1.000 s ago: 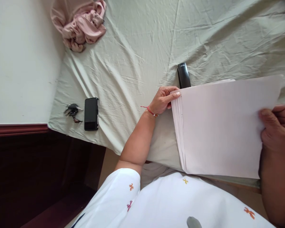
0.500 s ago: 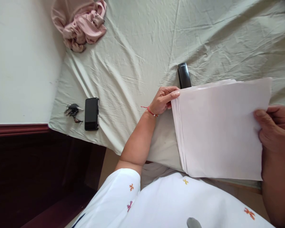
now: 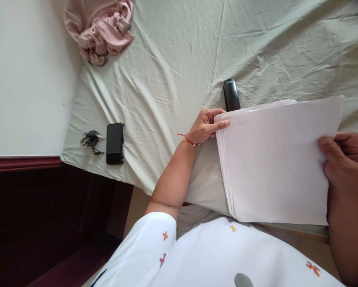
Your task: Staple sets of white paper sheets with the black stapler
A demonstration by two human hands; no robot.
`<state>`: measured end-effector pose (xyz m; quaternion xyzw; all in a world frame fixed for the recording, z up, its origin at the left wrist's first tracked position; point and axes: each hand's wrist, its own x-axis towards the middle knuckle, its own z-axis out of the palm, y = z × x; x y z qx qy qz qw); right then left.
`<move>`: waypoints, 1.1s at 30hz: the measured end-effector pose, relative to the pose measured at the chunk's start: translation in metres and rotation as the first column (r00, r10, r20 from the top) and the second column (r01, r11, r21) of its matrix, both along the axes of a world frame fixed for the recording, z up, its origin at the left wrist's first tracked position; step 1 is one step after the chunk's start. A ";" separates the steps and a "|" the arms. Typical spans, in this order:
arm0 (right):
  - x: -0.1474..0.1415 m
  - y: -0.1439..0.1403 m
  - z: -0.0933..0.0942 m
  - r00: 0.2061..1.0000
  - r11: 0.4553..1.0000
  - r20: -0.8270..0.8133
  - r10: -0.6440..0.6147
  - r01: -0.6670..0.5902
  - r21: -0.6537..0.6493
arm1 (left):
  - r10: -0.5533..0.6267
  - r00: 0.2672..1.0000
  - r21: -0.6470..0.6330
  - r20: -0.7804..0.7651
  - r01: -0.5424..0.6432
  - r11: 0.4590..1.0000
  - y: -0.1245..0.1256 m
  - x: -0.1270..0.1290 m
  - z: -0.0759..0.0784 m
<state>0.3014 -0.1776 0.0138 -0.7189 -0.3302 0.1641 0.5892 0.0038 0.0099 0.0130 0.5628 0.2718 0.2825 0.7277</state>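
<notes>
A stack of white paper sheets (image 3: 274, 163) lies over the edge of a bed with a pale green sheet (image 3: 173, 71). My left hand (image 3: 205, 125) pinches the stack's far left corner, thumb on top of the uppermost sheet. At the right edge of the view my right hand (image 3: 344, 163) grips the stack's other end, thumb on top. A black stapler (image 3: 231, 95) rests on the sheet just behind the stack, touching none of my fingers.
A black phone (image 3: 114, 143) and a bunch of keys (image 3: 90, 139) sit near the bed's left edge. A crumpled pink cloth (image 3: 102, 30) lies at the far corner by the white wall. Dark wood floor is at lower left.
The top sheet has shifted left, squaring up with the stack. My left thumb has moved onto the top sheet's corner. My right hand has edged slightly left.
</notes>
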 end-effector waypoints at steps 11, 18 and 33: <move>0.011 -0.001 -0.018 0.998 0.991 0.062 -0.002 -0.007 0.133 | 0.033 0.999 -0.036 -0.041 -0.034 0.999 -0.002 0.002 0.008; 0.007 0.002 -0.014 0.997 0.994 0.071 -0.013 0.005 0.111 | 0.035 0.999 -0.084 -0.012 -0.035 0.996 -0.002 0.003 0.011; 0.002 0.003 -0.007 0.998 1.000 0.064 -0.012 0.013 -0.001 | 0.002 1.000 -0.065 0.006 -0.002 0.998 -0.002 0.001 0.008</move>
